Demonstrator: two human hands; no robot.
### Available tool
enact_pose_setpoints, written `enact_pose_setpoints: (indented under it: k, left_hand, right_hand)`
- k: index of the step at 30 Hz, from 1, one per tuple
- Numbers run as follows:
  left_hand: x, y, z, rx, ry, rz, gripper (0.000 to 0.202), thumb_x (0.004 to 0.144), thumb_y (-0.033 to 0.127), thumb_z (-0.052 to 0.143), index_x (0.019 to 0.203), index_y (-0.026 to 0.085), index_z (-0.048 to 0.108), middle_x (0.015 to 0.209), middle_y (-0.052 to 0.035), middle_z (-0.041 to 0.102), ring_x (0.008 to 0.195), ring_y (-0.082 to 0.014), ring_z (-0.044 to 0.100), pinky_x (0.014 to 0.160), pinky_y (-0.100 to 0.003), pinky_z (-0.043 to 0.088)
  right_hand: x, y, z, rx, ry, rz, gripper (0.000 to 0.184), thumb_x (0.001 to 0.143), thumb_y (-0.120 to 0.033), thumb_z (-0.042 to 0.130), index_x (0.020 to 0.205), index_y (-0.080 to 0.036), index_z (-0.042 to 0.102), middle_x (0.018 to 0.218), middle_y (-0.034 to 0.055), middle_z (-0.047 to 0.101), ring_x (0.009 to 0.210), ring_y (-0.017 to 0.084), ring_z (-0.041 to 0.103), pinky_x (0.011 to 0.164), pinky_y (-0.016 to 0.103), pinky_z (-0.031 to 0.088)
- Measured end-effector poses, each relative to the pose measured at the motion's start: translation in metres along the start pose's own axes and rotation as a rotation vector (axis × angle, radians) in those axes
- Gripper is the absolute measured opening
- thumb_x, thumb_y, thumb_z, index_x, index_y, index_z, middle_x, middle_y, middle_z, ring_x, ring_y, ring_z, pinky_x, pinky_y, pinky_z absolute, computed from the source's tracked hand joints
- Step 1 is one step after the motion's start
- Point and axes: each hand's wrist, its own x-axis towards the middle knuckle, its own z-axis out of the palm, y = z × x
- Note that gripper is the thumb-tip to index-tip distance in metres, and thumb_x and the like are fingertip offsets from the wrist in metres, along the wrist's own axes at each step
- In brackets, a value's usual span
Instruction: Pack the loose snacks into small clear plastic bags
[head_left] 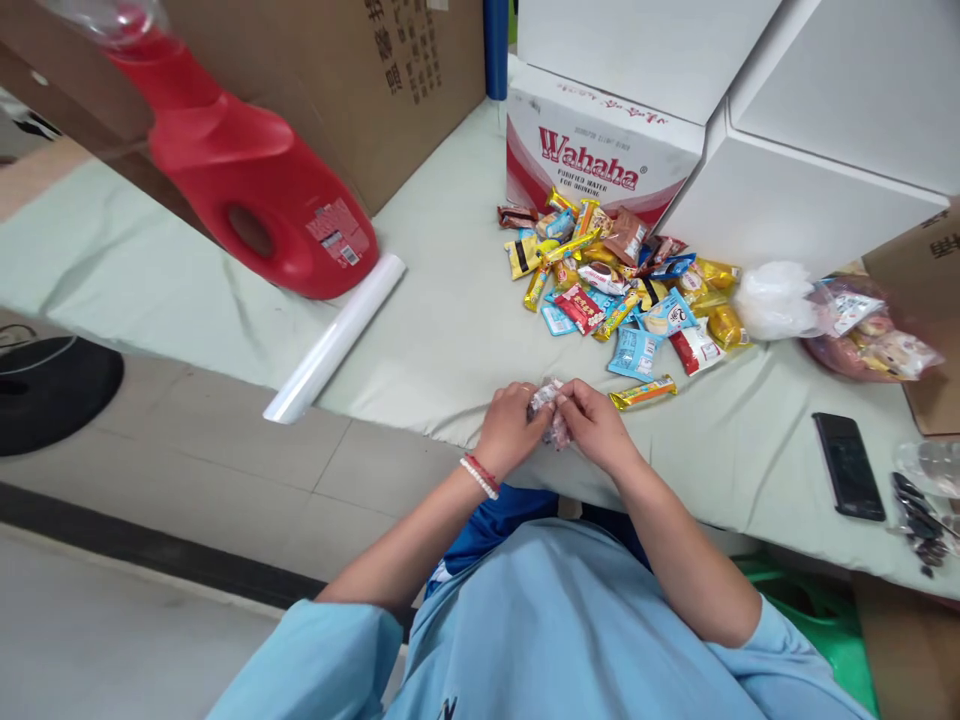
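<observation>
Pale green cloth covers the worktop (442, 340), whose near edge runs close by the person's hands. There, the left hand (511, 425) curls its fingers round a crinkled clear plastic bundle (553, 410), while the right hand (596, 425) pinches its other side between thumb and fingers. A white roll (337, 338) juts over the near edge; between it and the wrapped snacks (600, 270) lies open room for moving. One yellow bar (643, 392) lies near the right hand. Behind the snacks, a carton (600, 150) reads "Wahaha" and "PURIFIED WATER FOR DRINKING". Chinese characters mark a brown box (337, 90); the barcoded label on the red bottle (262, 200) is too small to read.
</observation>
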Motion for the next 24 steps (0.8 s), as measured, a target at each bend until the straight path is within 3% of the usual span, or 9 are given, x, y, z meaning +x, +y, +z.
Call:
enact_pose_setpoints:
  k: [3, 6, 8, 11, 14, 16, 19, 24]
  left_hand:
    - [-0.015, 0.018, 0.009, -0.071, 0.168, 0.115, 0.008, 0.091, 0.023, 0.063, 0.098, 0.018, 0.063, 0.096, -0.0079, 0.067, 0.086, -0.0196, 0.065, 0.078, -0.034, 0.054]
    - [-0.032, 0.030, 0.024, 0.048, 0.381, 0.386, 0.015, 0.094, 0.016, 0.059, 0.108, 0.020, 0.064, 0.117, -0.0127, 0.068, 0.111, -0.0232, 0.066, 0.090, -0.038, 0.052]
    - [-0.036, 0.030, 0.035, 0.163, 0.428, 0.532, 0.021, 0.094, 0.012, 0.057, 0.111, 0.022, 0.064, 0.122, -0.0125, 0.070, 0.122, -0.0250, 0.063, 0.095, -0.041, 0.050]
    - [-0.038, 0.021, 0.049, 0.241, 0.388, 0.651, 0.023, 0.093, 0.010, 0.059, 0.110, 0.023, 0.066, 0.124, -0.0120, 0.073, 0.127, -0.0250, 0.063, 0.096, -0.042, 0.049]
    - [-0.043, 0.011, 0.056, 0.238, 0.327, 0.750, 0.027, 0.090, 0.009, 0.061, 0.113, 0.021, 0.067, 0.125, -0.0123, 0.074, 0.131, -0.0262, 0.061, 0.103, -0.045, 0.047]
    - [-0.050, 0.009, 0.057, 0.214, 0.271, 0.791, 0.034, 0.088, 0.010, 0.060, 0.120, 0.019, 0.067, 0.126, -0.0133, 0.074, 0.133, -0.0270, 0.060, 0.108, -0.048, 0.046]
    - [-0.057, 0.011, 0.053, 0.163, 0.170, 0.810, 0.044, 0.087, 0.012, 0.056, 0.130, 0.018, 0.064, 0.130, -0.0146, 0.072, 0.138, -0.0292, 0.056, 0.110, -0.051, 0.046]
    - [-0.048, 0.010, 0.029, -0.003, 0.055, 0.814, 0.051, 0.088, 0.006, 0.053, 0.138, 0.018, 0.057, 0.131, -0.0149, 0.070, 0.136, -0.0273, 0.058, 0.106, -0.048, 0.053]
  right_hand:
    - [-0.020, -0.003, -0.008, 0.186, -0.001, 0.091, 0.025, 0.091, -0.050, 0.062, 0.088, -0.026, 0.061, 0.070, -0.0022, 0.062, 0.060, 0.017, 0.059, 0.057, 0.030, 0.052]
    - [-0.036, -0.001, -0.016, 0.345, 0.059, 0.169, 0.028, 0.084, -0.053, 0.069, 0.088, -0.026, 0.062, 0.075, -0.0016, 0.064, 0.063, 0.017, 0.059, 0.058, 0.031, 0.055]
    - [-0.042, 0.005, -0.020, 0.406, 0.132, 0.209, 0.030, 0.079, -0.054, 0.074, 0.085, -0.026, 0.063, 0.078, -0.0006, 0.066, 0.066, 0.017, 0.059, 0.058, 0.031, 0.054]
    - [-0.045, 0.019, -0.024, 0.489, 0.177, 0.279, 0.039, 0.076, -0.062, 0.075, 0.088, -0.026, 0.066, 0.084, 0.0027, 0.069, 0.072, 0.021, 0.063, 0.060, 0.034, 0.055]
    - [-0.046, 0.034, -0.026, 0.539, 0.162, 0.306, 0.049, 0.081, -0.072, 0.065, 0.093, -0.025, 0.065, 0.086, 0.0049, 0.071, 0.074, 0.023, 0.065, 0.064, 0.037, 0.056]
    - [-0.046, 0.042, -0.026, 0.481, 0.178, 0.285, 0.048, 0.083, -0.070, 0.067, 0.104, -0.027, 0.065, 0.085, 0.0030, 0.071, 0.073, 0.022, 0.065, 0.066, 0.036, 0.055]
    - [-0.043, 0.050, -0.027, 0.317, 0.165, 0.198, 0.047, 0.085, -0.060, 0.072, 0.119, -0.028, 0.065, 0.085, 0.0013, 0.071, 0.077, 0.021, 0.066, 0.071, 0.034, 0.056]
    - [-0.039, 0.048, -0.033, 0.202, 0.129, 0.047, 0.040, 0.092, -0.056, 0.062, 0.118, -0.026, 0.068, 0.103, 0.0040, 0.077, 0.090, 0.023, 0.071, 0.083, 0.036, 0.057]
